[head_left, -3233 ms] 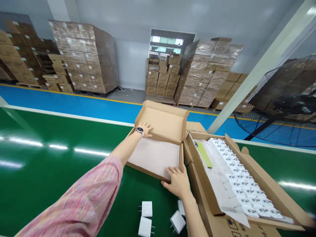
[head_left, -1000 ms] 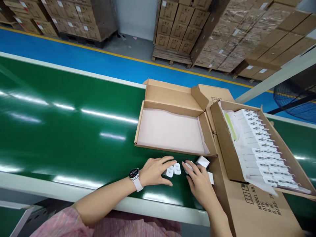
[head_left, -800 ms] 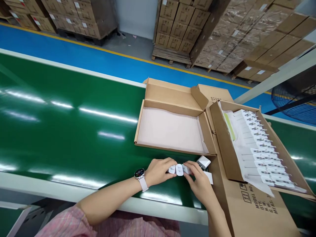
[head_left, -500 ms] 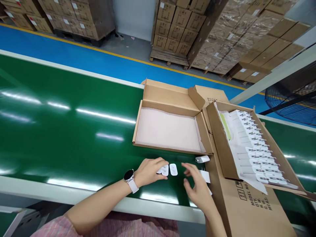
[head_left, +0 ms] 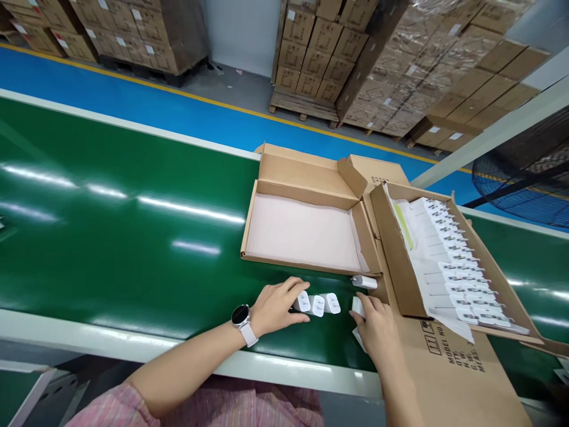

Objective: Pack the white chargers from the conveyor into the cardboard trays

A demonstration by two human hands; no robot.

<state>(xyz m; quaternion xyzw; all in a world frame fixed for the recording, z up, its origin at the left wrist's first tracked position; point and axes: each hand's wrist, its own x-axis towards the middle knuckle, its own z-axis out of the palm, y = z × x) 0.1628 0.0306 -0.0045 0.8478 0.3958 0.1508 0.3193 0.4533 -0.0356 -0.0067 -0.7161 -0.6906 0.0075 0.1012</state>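
Note:
Three white plug chargers stand in a row on the green conveyor belt [head_left: 178, 284], their pronged faces turned toward me. My left hand [head_left: 276, 309] is closed around the leftmost charger [head_left: 303, 301]. Beside it are the middle charger [head_left: 317, 306] and the right one [head_left: 332, 303], outside my fingers. My right hand [head_left: 377, 323] has its fingers closed on another white charger [head_left: 357, 306], at the belt's right, by the carton. Another charger [head_left: 365, 282] lies on its side just beyond that hand. Below it, a white piece [head_left: 359, 339] is partly hidden by my right hand.
An open cardboard box [head_left: 306, 169] lined with pale sheet lies ahead on the belt. On a large carton [head_left: 448, 379] at right, a tilted box [head_left: 393, 261] holds several rows of white chargers. A fan [head_left: 520, 178] and stacked cartons [head_left: 315, 59] stand beyond.
My right hand has gone from open above the belt to closed on a charger, slightly right. More chargers now show in the row beside my left hand, which has shifted slightly right.

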